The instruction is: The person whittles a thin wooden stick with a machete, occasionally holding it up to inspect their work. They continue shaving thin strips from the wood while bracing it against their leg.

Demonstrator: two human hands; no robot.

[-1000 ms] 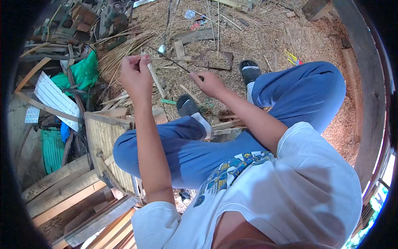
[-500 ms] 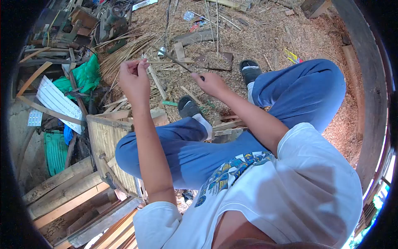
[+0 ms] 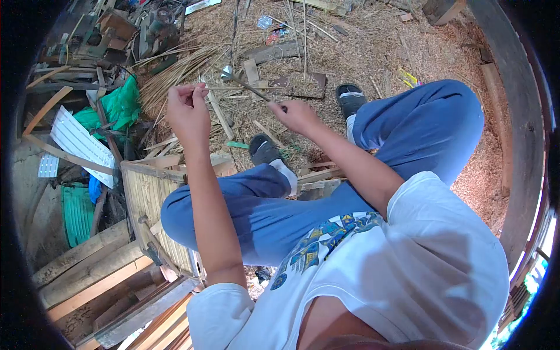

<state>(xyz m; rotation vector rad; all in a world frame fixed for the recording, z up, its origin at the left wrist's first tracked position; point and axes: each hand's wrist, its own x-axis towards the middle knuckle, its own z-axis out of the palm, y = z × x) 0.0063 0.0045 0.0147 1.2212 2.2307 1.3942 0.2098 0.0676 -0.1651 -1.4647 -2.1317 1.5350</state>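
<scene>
Near the upper left middle, my left hand (image 3: 189, 111) pinches the end of a thin, light strip (image 3: 245, 88) that stretches to the right. My right hand (image 3: 296, 116) is wrapped round the handle of a knife (image 3: 248, 87), whose dark blade points up and left. The blade crosses the strip between my two hands; whether the two touch I cannot tell. Behind my left hand a bundle of long thin sticks (image 3: 169, 76) lies on the ground.
Wood shavings (image 3: 396, 52) cover the ground. A brown board (image 3: 309, 85) lies beyond my hands. Green netting (image 3: 119, 108) and a white corrugated sheet (image 3: 81, 140) are at the left, planks (image 3: 93, 262) at the lower left. A curved beam (image 3: 522, 116) runs along the right.
The whole view has shifted very slightly. My hands hold the same things in nearly the same pose, with the blade still across the strip.
</scene>
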